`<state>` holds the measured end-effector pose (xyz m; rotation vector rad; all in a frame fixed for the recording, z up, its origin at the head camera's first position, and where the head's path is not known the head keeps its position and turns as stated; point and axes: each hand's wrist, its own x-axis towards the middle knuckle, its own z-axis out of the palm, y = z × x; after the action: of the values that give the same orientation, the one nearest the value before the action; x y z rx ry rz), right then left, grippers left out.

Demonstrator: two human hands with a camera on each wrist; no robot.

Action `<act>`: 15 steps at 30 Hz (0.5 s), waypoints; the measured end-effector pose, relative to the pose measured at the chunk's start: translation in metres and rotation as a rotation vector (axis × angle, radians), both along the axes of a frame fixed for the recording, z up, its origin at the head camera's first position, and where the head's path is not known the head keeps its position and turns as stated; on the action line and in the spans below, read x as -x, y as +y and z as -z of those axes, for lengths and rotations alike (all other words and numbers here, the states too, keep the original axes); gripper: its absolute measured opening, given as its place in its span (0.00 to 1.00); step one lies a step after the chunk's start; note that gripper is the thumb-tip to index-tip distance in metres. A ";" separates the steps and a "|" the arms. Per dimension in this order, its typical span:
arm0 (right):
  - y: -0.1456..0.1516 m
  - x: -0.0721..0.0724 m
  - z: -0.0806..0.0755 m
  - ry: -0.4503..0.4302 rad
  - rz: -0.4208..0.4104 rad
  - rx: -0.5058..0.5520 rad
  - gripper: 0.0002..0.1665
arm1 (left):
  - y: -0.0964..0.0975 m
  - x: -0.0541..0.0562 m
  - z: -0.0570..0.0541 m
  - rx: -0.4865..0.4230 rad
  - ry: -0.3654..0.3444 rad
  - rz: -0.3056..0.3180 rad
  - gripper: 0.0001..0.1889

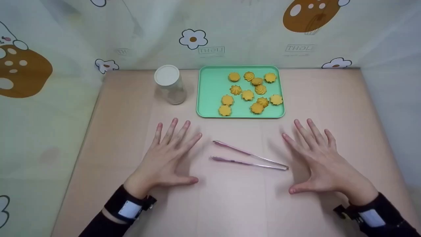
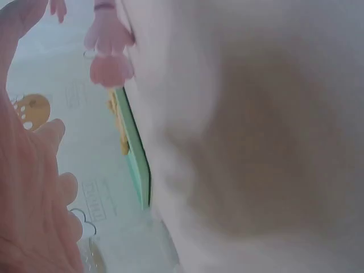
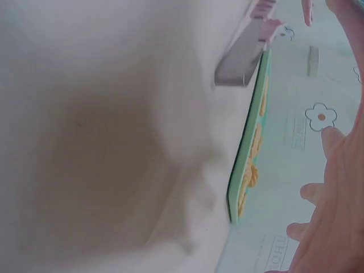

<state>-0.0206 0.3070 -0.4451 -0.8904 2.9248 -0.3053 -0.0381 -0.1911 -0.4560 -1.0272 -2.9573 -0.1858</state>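
Note:
My left hand point(image 1: 166, 161) is spread over the table left of the tongs, fingers straight and holding nothing. On the other side my right hand point(image 1: 322, 161) is spread the same way, its palm near the tongs' hinge end. Between them lie the tongs point(image 1: 251, 154), pink toward the tips and metal at the joined end, tips pointing left. Behind them a green tray point(image 1: 208, 92) carries several yellow cookies point(image 1: 247, 95), mostly over its middle and right. A clear jar point(image 1: 174, 90) with a white lid point(image 1: 167, 75) stands upright left of the tray. In the left wrist view the tongs' pink tips point(image 2: 112, 51) show close by.
The light wooden-looking table point(image 1: 230, 204) ends at a patterned curtain point(image 1: 148, 36) behind the tray and jar. Curtain also hangs along the left and right sides. Each wrist wears a black strap point(image 1: 123, 205) with a small camera.

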 end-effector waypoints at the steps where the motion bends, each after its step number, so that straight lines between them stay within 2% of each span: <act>1: 0.000 0.003 0.000 -0.001 0.006 0.001 0.89 | 0.000 0.005 0.000 -0.003 0.004 -0.007 0.65; 5: -0.005 0.016 0.002 0.000 0.020 0.012 0.90 | -0.005 0.026 -0.001 0.023 0.052 -0.067 0.66; 8: -0.014 0.027 0.007 -0.014 0.018 0.030 0.89 | -0.011 0.042 -0.003 0.069 0.058 -0.163 0.66; 12: -0.023 0.039 0.013 -0.024 0.014 0.053 0.88 | -0.017 0.058 -0.008 0.070 -0.045 -0.364 0.73; 15: -0.026 0.045 0.015 -0.020 0.014 0.061 0.88 | -0.020 0.072 -0.010 -0.025 -0.137 -0.514 0.78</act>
<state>-0.0653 0.2812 -0.4603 -0.8694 2.9197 -0.4032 -0.1098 -0.2111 -0.4458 -0.2340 -3.2039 -0.2905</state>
